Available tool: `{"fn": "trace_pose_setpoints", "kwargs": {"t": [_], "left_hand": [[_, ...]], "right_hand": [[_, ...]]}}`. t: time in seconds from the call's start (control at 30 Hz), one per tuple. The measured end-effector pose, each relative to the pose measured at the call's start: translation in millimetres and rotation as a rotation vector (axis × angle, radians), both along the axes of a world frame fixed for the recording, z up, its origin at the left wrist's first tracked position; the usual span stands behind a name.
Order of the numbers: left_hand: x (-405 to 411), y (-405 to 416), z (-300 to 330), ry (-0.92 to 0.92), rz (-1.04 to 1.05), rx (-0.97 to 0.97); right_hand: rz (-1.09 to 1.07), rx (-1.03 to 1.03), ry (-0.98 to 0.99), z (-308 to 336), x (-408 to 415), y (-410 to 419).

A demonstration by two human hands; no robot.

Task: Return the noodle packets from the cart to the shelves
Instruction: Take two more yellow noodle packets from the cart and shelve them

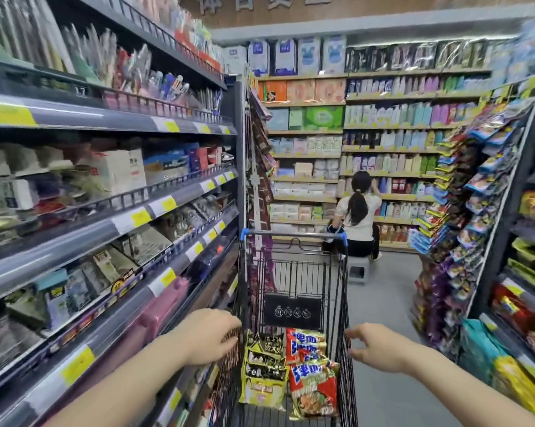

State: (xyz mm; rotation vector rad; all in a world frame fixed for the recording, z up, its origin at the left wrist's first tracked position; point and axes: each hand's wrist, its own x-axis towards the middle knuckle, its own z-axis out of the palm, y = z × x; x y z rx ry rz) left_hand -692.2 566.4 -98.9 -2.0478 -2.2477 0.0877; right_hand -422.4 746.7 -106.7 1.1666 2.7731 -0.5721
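A black wire shopping cart (pixel 294 266) stands in the aisle ahead of me. In its basket lie yellow-and-black noodle packets (pixel 264 369) on the left and red noodle packets (pixel 314 372) on the right. My left hand (pixel 209 335) rests on the cart's left rim with its fingers curled over the wire. By the cart's right rim my right hand (pixel 375 345) hovers, fingers spread, and I cannot tell if it touches. Neither hand holds a packet.
Grey shelves (pixel 112 217) of stationery and household goods line the left side. Snack packets hang on a rack (pixel 463 192) to the right, with more shelves (pixel 534 272) beside it. A person (pixel 358 214) sits on a stool (pixel 357 269) before the far shelves.
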Motion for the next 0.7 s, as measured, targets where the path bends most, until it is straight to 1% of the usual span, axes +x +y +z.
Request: {"fn": "trace_pose_setpoints", "kwargs": {"t": [0.2, 0.4, 0.53, 0.7], "left_hand": [[-39.1, 62.1, 1.2, -0.028, 0.019, 0.017], [-69.9, 97.9, -16.7, -0.064, 0.028, -0.009], [-91.7, 120.5, -42.7, -0.073, 0.026, -0.071], [-118.9, 146.9, -88.2, -0.098, 0.013, -0.139]], "right_hand": [[0.014, 0.007, -0.002, 0.9, -45.2, 69.5], [0.006, -0.071, 0.016, -16.9, -88.7, 110.0], [-0.007, -0.136, 0.016, -42.1, -117.6, 125.9], [-0.023, -0.179, 0.004, -94.2, -147.0, 146.3]]}}
